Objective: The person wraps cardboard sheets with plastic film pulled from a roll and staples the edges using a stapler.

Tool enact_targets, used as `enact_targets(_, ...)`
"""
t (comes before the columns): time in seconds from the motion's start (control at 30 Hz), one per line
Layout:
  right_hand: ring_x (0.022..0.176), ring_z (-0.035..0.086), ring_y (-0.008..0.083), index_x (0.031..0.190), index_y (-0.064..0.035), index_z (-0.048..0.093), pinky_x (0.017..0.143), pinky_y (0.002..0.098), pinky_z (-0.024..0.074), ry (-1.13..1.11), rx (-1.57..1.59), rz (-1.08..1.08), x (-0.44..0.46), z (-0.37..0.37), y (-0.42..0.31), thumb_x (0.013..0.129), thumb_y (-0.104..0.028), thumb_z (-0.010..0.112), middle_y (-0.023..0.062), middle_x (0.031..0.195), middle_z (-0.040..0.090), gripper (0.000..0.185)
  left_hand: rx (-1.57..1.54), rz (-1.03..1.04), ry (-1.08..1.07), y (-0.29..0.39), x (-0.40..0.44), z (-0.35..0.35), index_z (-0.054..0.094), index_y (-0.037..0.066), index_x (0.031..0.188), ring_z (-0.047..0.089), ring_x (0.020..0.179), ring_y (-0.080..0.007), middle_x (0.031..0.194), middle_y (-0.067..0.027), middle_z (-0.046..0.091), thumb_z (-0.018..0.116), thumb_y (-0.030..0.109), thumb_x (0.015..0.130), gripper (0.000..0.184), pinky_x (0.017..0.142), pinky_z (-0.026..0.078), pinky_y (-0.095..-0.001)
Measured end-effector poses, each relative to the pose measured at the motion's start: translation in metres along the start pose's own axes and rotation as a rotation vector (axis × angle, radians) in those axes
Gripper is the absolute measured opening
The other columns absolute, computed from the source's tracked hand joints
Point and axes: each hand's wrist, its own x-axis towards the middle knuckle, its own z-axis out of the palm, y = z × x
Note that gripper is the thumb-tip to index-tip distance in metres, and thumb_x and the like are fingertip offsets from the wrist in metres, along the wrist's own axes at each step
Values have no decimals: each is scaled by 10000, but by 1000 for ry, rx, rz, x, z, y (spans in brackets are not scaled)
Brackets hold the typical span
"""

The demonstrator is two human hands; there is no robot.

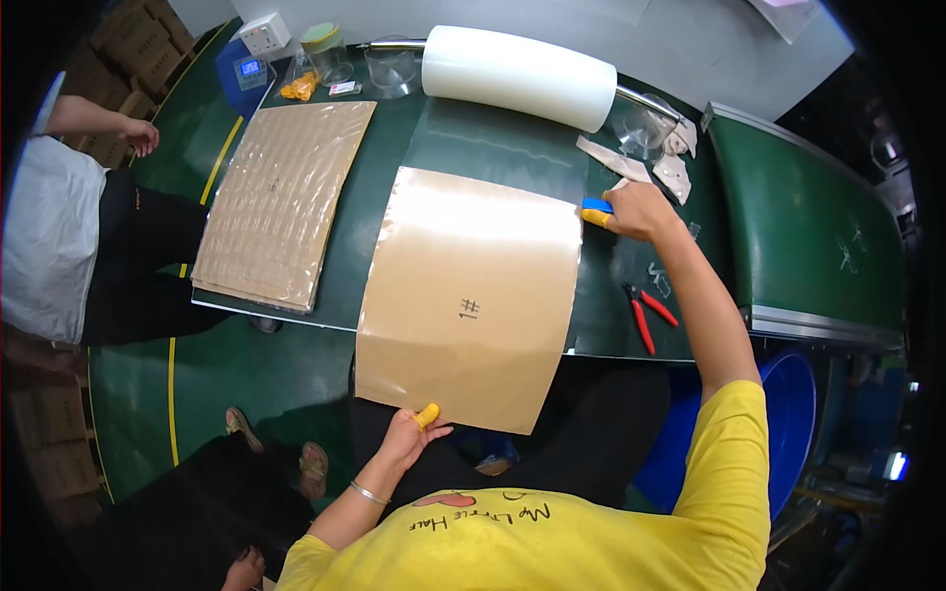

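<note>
A brown cardboard sheet marked "1#" lies over the table's front edge, its lower part overhanging toward my lap. Glossy clear film covers it, with crinkled edges. My left hand pinches the sheet's lower edge, a yellow finger cot on the thumb. At the sheet's upper right edge, my right hand is closed around a small blue tool; its working end cannot be made out. A yellow cot covers a finger of that hand too. Beyond the sheet, a large roll of clear film sits on a metal bar.
Film-covered cardboard sheets are stacked at left. Red-handled nippers and beige cloth gloves lie at right. Jars stand at the back. A green conveyor belt and blue bin are right; a person stands left.
</note>
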Motion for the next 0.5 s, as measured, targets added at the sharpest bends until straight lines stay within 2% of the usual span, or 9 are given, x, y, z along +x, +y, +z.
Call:
enact_targets(0.13, 800, 663, 316, 994, -94, 691, 737, 422, 515, 68, 91, 15, -5, 16, -2, 777, -281, 558, 149, 859, 694, 317, -13, -11, 1, 0, -2, 0, 592, 19, 1116, 662, 868, -183, 999, -93, 662, 537, 129, 959, 200, 795, 572, -374)
enact_targets(0.27, 804, 664, 309, 991, -84, 680, 743, 429, 513, 114, 167, 88, -9, 29, -3, 789, -262, 544, 156, 875, 692, 302, -29, -14, -29, -4, 0, -7, 588, 13, 1121, 668, 863, -189, 1006, -98, 665, 528, 126, 962, 205, 799, 573, -375)
enact_targets(0.37, 759, 674, 270, 979, -56, 671, 707, 394, 521, 180, 228, 139, -6, 38, 7, 800, -285, 560, 148, 865, 692, 311, -34, -18, -35, -2, -1, -5, 585, 11, 1126, 671, 865, -194, 1013, -101, 665, 525, 127, 963, 209, 797, 573, -376)
enact_targets(0.43, 735, 687, 210, 1024, -30, 640, 654, 322, 530, -139, 783, 364, -7, 29, 8, 817, -253, 586, 126, 877, 696, 309, -32, -18, -30, -1, -2, -5, 583, 10, 1128, 673, 869, -197, 1017, -102, 665, 524, 128, 964, 210, 796, 573, -376)
enact_targets(0.47, 735, 687, 210, 1024, -30, 640, 654, 322, 530, -136, 783, 363, -4, 36, 7, 817, -253, 586, 126, 877, 696, 309, -35, -19, -38, -2, -1, -6, 583, 11, 1127, 672, 874, -198, 1017, -102, 665, 525, 131, 964, 211, 796, 573, -377)
enact_targets(0.5, 740, 689, 187, 1049, -23, 622, 642, 292, 530, -93, 1050, 409, -4, 39, 1, 832, -225, 586, 112, 892, 695, 298, -39, -19, -48, -2, 0, -7, 582, 12, 1127, 672, 879, -200, 1017, -102, 665, 527, 133, 963, 211, 795, 573, -377)
